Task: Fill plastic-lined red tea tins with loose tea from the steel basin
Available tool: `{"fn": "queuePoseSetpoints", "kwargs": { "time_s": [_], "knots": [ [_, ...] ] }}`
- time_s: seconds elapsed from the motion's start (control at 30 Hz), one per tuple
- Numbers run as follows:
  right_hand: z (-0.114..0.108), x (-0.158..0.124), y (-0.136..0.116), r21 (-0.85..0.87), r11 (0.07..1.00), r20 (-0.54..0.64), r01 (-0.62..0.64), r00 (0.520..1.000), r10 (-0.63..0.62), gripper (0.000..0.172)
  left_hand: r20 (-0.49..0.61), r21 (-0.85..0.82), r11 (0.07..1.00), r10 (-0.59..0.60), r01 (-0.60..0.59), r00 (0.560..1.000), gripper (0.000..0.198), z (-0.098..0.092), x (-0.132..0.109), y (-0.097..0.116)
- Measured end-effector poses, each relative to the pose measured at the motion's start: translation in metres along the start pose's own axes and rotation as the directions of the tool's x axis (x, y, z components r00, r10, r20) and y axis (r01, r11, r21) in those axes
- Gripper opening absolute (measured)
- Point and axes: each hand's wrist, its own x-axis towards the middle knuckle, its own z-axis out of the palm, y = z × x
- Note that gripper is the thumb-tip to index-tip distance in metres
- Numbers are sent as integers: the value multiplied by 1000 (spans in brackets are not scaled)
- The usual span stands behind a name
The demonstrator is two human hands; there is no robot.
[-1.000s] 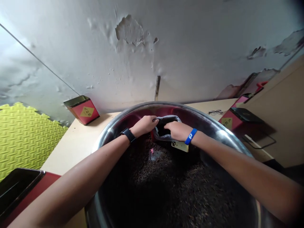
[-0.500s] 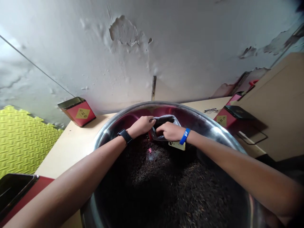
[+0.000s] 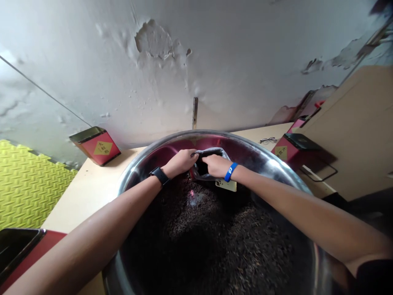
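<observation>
A wide steel basin (image 3: 139,164) in front of me holds a deep heap of dark loose tea leaves (image 3: 215,241). At its far side sits a silver foil bag (image 3: 211,152) inside a red tin with a yellow label (image 3: 227,185). My left hand (image 3: 179,162), with a black watch at the wrist, is closed on the bag's left rim. My right hand (image 3: 216,165), with a blue wristband, grips the bag's front rim with its fingers curled into the mouth.
The basin stands on a pale table (image 3: 92,184) against a peeling white wall. An open red tin (image 3: 95,145) lies tilted at the back left, another red tin (image 3: 291,147) and eyeglasses (image 3: 267,140) at the right. A dark tray (image 3: 15,250) is at the near left.
Both hands keep their hold on the foil bag. The view has drifted slightly, so everything sits a little further left and up in the picture.
</observation>
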Motion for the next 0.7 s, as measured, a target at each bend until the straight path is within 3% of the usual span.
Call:
{"fn": "queuePoseSetpoints", "kwargs": {
  "time_s": [0.07, 0.13, 0.2, 0.27, 0.3, 0.33, 0.4, 0.47, 0.53, 0.6, 0.67, 0.7],
  "knots": [
    [-5, -9, -12, 51, 997, -206, 58, 977, -47, 34, 10, 19, 1000, 15, -16, 1000, 32, 0, 0, -1],
    [-2, -20, -31, 130, 967, -318, 220, 933, -169, 29, 3, 35, 999, 24, -24, 1000, 33, 0, 0, -3],
    [12, -29, -50, 195, 883, -214, 426, 898, -386, 28, -24, 51, 999, -1, 2, 1000, 32, 0, -1, -3],
    [33, -33, -64, 235, 749, 27, 619, 767, -642, 31, -44, 62, 997, -33, 36, 998, 32, 0, -1, -2],
    [44, -33, -68, 236, 726, 117, 646, 723, -681, 36, -43, 66, 997, -45, 48, 998, 32, 0, -1, -2],
    [54, -33, -70, 228, 752, 200, 619, 726, -658, 42, -32, 68, 996, -54, 56, 998, 32, 0, -1, -1],
    [67, -32, -70, 205, 868, 348, 452, 795, -496, 56, -18, 74, 994, -76, 78, 997, 33, -1, 0, -1],
    [74, -35, -72, 188, 931, 492, 312, 791, -364, 70, -7, 81, 992, -97, 97, 995, 34, -2, 0, -2],
    [76, -42, -79, 171, 925, 592, 339, 716, -372, 83, -2, 78, 993, -92, 92, 996, 35, -2, 1, -3],
    [77, -51, -90, 144, 887, 640, 438, 642, -421, 82, -4, 76, 994, -74, 74, 997, 35, -2, 2, -6],
    [75, -57, -99, 106, 874, 632, 475, 646, -428, 65, -8, 84, 994, -66, 66, 998, 36, -1, 3, -7],
    [73, -59, -102, 80, 878, 592, 472, 686, -423, 58, -8, 88, 994, -66, 66, 998, 36, -1, 3, -8]
  ]
}}
